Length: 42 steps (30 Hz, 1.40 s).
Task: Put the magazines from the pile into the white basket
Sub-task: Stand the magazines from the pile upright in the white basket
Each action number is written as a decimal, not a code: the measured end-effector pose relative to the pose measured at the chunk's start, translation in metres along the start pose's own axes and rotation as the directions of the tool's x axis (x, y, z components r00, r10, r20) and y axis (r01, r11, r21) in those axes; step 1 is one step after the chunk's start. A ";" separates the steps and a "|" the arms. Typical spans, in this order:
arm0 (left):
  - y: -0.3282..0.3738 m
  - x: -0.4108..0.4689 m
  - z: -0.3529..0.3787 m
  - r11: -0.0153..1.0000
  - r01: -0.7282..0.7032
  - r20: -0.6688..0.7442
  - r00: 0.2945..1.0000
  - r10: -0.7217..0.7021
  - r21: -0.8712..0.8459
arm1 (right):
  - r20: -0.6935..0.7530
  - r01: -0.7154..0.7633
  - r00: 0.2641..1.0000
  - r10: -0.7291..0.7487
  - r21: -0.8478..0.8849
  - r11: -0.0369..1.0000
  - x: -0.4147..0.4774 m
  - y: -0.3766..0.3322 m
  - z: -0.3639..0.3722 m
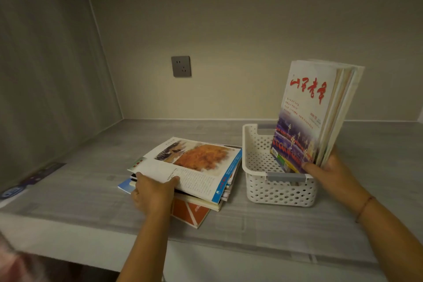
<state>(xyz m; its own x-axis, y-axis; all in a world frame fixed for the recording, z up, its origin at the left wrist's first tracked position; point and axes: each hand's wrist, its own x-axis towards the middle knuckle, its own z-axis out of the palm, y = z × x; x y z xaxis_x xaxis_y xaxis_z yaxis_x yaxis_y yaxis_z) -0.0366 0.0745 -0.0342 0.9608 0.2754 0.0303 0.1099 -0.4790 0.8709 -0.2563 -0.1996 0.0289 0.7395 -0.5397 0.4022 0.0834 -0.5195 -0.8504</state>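
My left hand pinches the near-left corner of the top magazine on the pile, thumb on the page, fingers tucked under it; my right hand is clamped on the lower right edge of a bundle standing in the basket, thumb across the front cover. The pile sits near the middle of the bench, just left of the basket and close to its wall; whether they touch I cannot tell. The basket stands towards the right of the bench, nearer the front edge than the back wall. The top magazine shows an orange painting above printed text, with a blue strip along its right edge; an orange cover juts out at the bottom of the pile. The bundle tilts right, several magazines thick; its front cover is white with red script above a purple night scene. The basket is white, perforated, with grey handle strips.
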 end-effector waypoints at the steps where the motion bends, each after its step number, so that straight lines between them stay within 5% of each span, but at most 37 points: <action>1: 0.004 -0.001 -0.003 1.000 0.024 -0.020 1.000 -0.024 0.000 | -0.004 -0.003 1.000 0.003 0.006 1.000 0.000 0.000 0.000; 7: 0.025 0.004 -0.004 0.987 0.160 0.024 0.987 -0.159 -0.031 | -0.010 -0.007 1.000 0.007 -0.005 1.000 0.000 0.003 0.000; 12: 0.023 -0.013 -0.006 0.953 0.089 0.087 0.994 -0.067 -0.290 | -0.002 -0.016 1.000 0.016 -0.004 1.000 0.003 0.006 0.000; 18: 0.047 -0.025 -0.019 0.784 0.175 0.331 0.943 0.041 -0.595 | 0.004 -0.006 1.000 0.006 0.019 1.000 0.002 0.007 0.000; 25: 0.116 -0.068 -0.044 0.705 -0.174 0.159 0.912 0.379 -0.687 | 0.007 -0.004 1.000 0.004 0.018 1.000 0.003 0.010 0.000; 33: 0.189 -0.115 -0.019 0.617 -0.523 0.049 0.738 0.673 -0.588 | 0.030 -0.013 0.999 0.012 0.017 1.000 0.004 0.012 -0.002; 42: 0.182 -0.160 0.041 0.507 -0.764 0.045 0.536 0.843 -0.400 | 0.022 0.047 0.999 -0.048 0.053 0.998 0.002 0.003 -0.001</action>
<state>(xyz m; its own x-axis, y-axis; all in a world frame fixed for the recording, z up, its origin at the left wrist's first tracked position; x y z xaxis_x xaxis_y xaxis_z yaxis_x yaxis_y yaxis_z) -0.1595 -0.0908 0.0990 0.6190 -0.2937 0.7284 -0.7798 -0.1198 0.6144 -0.2557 -0.2027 0.0276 0.7494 -0.4993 0.4348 0.1528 -0.5086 -0.8474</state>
